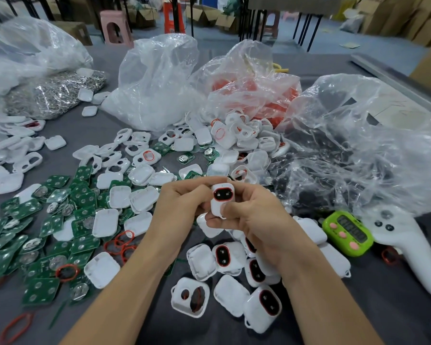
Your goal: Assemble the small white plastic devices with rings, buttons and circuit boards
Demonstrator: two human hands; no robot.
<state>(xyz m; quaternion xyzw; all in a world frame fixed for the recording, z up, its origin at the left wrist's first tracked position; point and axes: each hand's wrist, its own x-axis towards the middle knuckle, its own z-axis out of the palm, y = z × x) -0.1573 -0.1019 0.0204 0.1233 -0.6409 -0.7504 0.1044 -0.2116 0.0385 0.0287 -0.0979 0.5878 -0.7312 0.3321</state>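
One white device [220, 200] with a red-ringed button panel, held upright above the grey table [197, 329], was pinched between the curled fingers of the left hand [182, 204] and the right hand [255, 220]. Green circuit boards [35, 245], white shells [120, 196] and red rings [121, 241] lay to the left; assembled devices [266, 305] lay beneath the hands and clear bags [159, 83] behind. A green timer [347, 234] and a white controller [406, 247] lay to the right.

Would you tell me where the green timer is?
In the head view, the green timer lies at right, between the white controller and the right hand.

Device [220, 199] sides and back behind curled fingers [237, 207]
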